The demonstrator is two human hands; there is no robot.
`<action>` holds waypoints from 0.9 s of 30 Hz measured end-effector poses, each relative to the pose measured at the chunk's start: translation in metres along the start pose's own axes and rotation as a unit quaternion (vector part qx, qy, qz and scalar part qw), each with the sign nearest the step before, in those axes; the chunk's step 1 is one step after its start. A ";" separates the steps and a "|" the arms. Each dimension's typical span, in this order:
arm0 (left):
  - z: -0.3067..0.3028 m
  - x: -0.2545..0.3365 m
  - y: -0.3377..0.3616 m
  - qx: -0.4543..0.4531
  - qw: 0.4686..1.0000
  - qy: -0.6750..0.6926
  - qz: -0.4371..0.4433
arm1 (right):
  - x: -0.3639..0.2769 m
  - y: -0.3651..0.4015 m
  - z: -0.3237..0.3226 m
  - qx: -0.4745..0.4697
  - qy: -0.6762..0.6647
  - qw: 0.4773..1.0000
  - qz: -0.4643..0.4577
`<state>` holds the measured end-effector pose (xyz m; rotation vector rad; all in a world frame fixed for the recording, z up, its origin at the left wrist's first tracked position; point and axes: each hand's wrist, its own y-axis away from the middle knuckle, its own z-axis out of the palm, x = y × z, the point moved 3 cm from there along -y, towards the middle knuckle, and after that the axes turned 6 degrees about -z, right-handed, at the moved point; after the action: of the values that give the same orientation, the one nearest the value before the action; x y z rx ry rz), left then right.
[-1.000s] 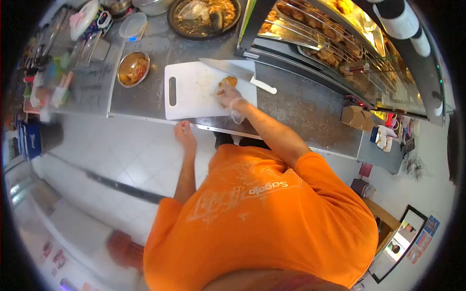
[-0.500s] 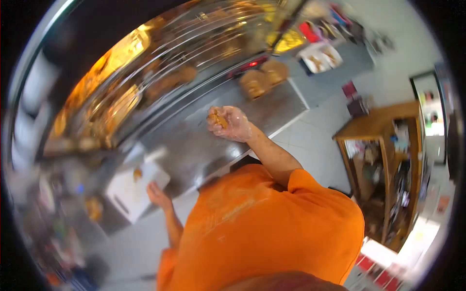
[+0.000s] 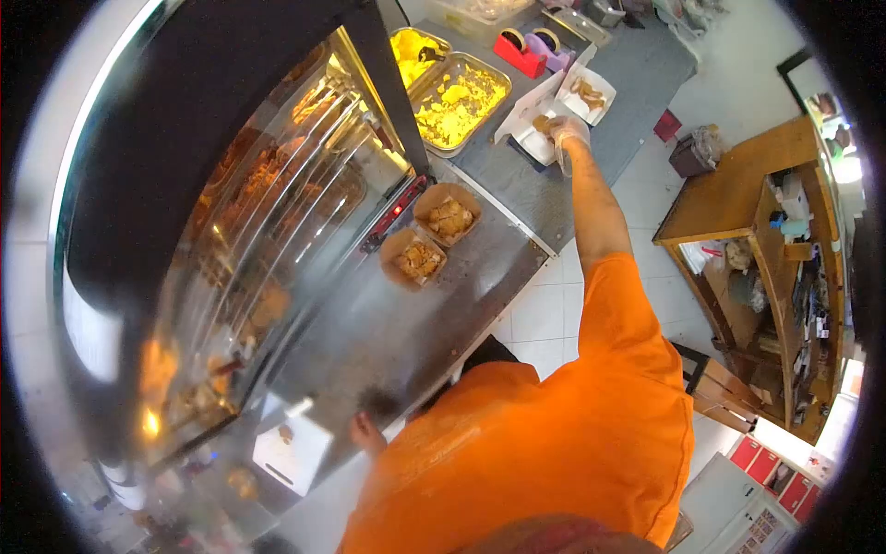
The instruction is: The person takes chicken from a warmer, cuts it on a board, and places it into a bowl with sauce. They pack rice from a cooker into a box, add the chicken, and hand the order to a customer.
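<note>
Fried piece (image 3: 543, 123), one, in right hand (image 3: 566, 132).

This is a takeaway food shop's serving counter. A heated glass display cabinet (image 3: 268, 212) glows over racks of fried pieces. Beside it stand shiny metal trays of yellow food (image 3: 461, 102). On the long stainless-steel tabletop (image 3: 406, 332) sit brown cardboard boxes of fried pieces (image 3: 448, 217) and open white takeaway boxes (image 3: 586, 92).

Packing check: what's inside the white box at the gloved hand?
One fried piece, in the right hand; beside it the white box shows bare floor; the hand hides the rest.
</note>
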<state>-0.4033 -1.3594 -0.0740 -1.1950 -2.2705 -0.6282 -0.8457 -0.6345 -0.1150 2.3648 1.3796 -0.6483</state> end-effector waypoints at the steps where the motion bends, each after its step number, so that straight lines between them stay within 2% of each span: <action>1: 0.001 -0.006 0.000 0.003 1.000 0.016 -0.023 | -0.004 -0.002 -0.003 -0.044 0.074 0.996 -0.005; 2: -0.001 -0.013 -0.001 0.006 0.998 0.032 -0.047 | 0.011 -0.011 0.000 -0.045 0.069 0.997 -0.002; 4: -0.007 -0.028 0.000 0.013 0.997 0.036 -0.069 | 0.049 -0.025 -0.014 0.095 -0.016 0.994 0.050; 6: -0.004 -0.047 0.004 0.020 0.994 0.047 -0.094 | 0.049 0.004 -0.053 0.109 -0.114 0.983 0.089; 7: -0.003 -0.062 0.007 0.065 0.993 0.035 -0.096 | 0.034 0.020 -0.067 0.106 -0.112 0.984 0.088; 8: -0.002 -0.075 0.010 0.110 0.989 0.024 -0.096 | 0.018 0.039 -0.079 0.168 -0.212 0.947 0.174; 9: -0.002 -0.085 0.010 0.110 0.989 0.027 -0.100 | 0.009 0.056 -0.085 0.226 -0.307 0.889 0.254; 11: -0.004 -0.109 0.014 0.049 0.988 -0.019 -0.142 | 0.002 0.088 -0.069 0.394 -0.387 0.826 0.117; 12: -0.002 -0.114 0.021 0.053 0.987 -0.015 -0.151 | -0.018 0.113 -0.065 0.415 -0.396 0.816 0.076; 13: 0.001 -0.115 0.027 0.111 0.982 0.041 -0.144 | -0.054 0.147 -0.061 0.431 -0.407 0.805 0.033; 14: -0.001 -0.113 0.036 0.176 0.969 0.095 -0.141 | -0.097 0.186 -0.057 0.400 -0.386 0.831 0.000; 16: -0.007 -0.106 0.043 0.166 0.958 0.167 -0.165 | -0.168 0.257 -0.014 0.303 -0.386 0.865 -0.100; 17: -0.009 -0.109 0.046 0.170 0.942 0.207 -0.202 | -0.200 0.293 0.019 0.235 -0.407 0.867 -0.166; 18: -0.017 -0.109 0.049 0.175 0.953 0.156 -0.190 | -0.241 0.334 0.050 0.093 -0.426 0.873 -0.219; 19: -0.025 -0.110 0.054 0.176 0.961 0.103 -0.185 | -0.282 0.378 0.075 -0.052 -0.435 0.856 -0.273; 20: -0.032 -0.117 0.056 0.198 0.963 0.118 -0.138 | -0.322 0.422 0.095 -0.180 -0.330 0.835 -0.402; 21: -0.041 -0.126 0.057 0.191 0.976 0.070 -0.083 | -0.355 0.468 0.108 -0.279 -0.211 0.776 -0.525; 23: -0.067 -0.132 0.063 0.191 0.965 0.075 -0.165 | -0.421 0.564 0.136 -0.529 -0.023 0.673 -0.516; 25: -0.081 -0.164 0.073 0.237 0.950 0.107 -0.174 | -0.441 0.638 0.202 -0.459 -0.116 0.596 -0.649; 27: -0.102 -0.191 0.081 0.262 0.939 0.139 -0.173 | -0.482 0.697 0.254 -0.460 -0.051 0.578 -0.672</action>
<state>-0.2192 -1.4972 -0.0997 -0.4271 -2.2126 -0.2565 -0.4971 -1.4440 -0.0357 0.1749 2.4187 -0.1581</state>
